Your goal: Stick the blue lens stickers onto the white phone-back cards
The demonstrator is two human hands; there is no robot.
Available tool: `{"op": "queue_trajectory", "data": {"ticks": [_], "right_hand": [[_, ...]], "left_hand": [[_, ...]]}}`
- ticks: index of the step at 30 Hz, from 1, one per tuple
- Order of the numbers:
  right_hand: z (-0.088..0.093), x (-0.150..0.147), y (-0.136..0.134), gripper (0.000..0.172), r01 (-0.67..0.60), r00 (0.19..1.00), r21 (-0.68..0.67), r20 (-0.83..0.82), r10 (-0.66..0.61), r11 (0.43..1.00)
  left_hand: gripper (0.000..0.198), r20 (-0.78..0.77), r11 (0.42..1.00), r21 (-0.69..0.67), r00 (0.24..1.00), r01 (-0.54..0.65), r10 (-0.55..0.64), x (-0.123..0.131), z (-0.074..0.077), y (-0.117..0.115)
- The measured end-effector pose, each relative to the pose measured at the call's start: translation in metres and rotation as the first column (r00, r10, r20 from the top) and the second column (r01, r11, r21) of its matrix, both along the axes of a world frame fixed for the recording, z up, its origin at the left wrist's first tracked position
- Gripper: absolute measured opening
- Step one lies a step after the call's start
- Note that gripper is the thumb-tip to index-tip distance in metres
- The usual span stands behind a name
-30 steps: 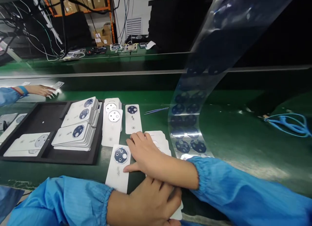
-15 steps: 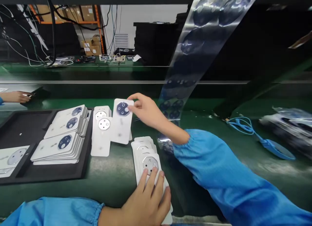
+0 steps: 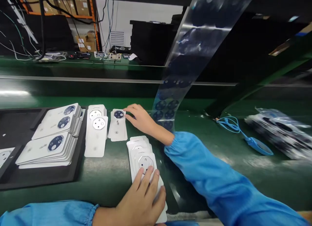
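Note:
My left hand (image 3: 143, 196) lies palm down with fingers spread on a fanned stack of white phone back panels (image 3: 140, 148); their round camera areas are silver. Its fingertips cover the lower part of the top panel's camera area. My right hand (image 3: 137, 118) is farther out, index finger and thumb apart at the upper right edge of a white phone back panel with a dark blue camera area (image 3: 118, 125). That panel rests on other panels, slightly offset. To its left is a pile of panels with silver camera areas (image 3: 95, 141).
A black tray (image 3: 78, 167) at left holds fanned piles of panels with dark blue camera areas (image 3: 44, 148). A clear strip with dark discs (image 3: 165, 105) hangs down to the green bench. At right are a blue corded paddle (image 3: 258, 146) and a plastic-wrapped bundle (image 3: 278, 128).
My right hand has lowered the panel with the dark blue camera area onto the middle pile, and its fingers have moved to the edge. My left hand stays on its stack. The view has shifted right.

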State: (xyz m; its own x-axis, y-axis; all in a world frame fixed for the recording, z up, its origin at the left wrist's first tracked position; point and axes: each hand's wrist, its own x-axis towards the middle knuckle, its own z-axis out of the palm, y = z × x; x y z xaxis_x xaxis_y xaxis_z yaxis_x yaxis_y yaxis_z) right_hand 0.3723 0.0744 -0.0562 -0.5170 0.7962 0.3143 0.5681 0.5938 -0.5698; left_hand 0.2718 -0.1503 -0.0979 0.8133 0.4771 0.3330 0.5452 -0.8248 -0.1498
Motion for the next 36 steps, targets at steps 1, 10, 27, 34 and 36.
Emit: {"op": "queue_trajectory", "data": {"ticks": [1, 10, 27, 34, 36], "right_hand": [[0.001, 0.015, -0.014, 0.024, -0.016, 1.000, 0.011, -0.012, 0.016, 1.000], [0.002, 0.181, -0.079, 0.027, -0.061, 0.993, -0.139, 0.096, 0.075, 0.988], [-0.038, 0.182, -0.085, 0.051, -0.143, 0.975, 0.051, 0.179, 0.132, 0.988], [-0.023, 0.170, -0.094, 0.024, -0.157, 0.966, 0.096, 0.224, 0.132, 0.983], [-0.013, 0.171, -0.100, 0.023, -0.172, 0.961, 0.044, 0.228, 0.158, 0.984]], "left_hand": [[0.074, 0.010, 1.000, -0.001, 1.000, 0.000, 0.000, 0.000, -0.001, 0.001], [0.069, 0.160, 1.000, 0.013, 0.987, -0.003, 0.001, 0.003, -0.015, 0.006], [0.062, 0.127, 0.993, -0.116, 0.991, -0.037, 0.051, 0.006, -0.004, 0.004], [0.061, 0.144, 0.989, -0.139, 0.987, -0.056, 0.077, 0.008, 0.001, 0.002], [0.062, 0.131, 0.990, -0.132, 0.989, -0.055, 0.073, 0.008, 0.001, 0.000]]}}
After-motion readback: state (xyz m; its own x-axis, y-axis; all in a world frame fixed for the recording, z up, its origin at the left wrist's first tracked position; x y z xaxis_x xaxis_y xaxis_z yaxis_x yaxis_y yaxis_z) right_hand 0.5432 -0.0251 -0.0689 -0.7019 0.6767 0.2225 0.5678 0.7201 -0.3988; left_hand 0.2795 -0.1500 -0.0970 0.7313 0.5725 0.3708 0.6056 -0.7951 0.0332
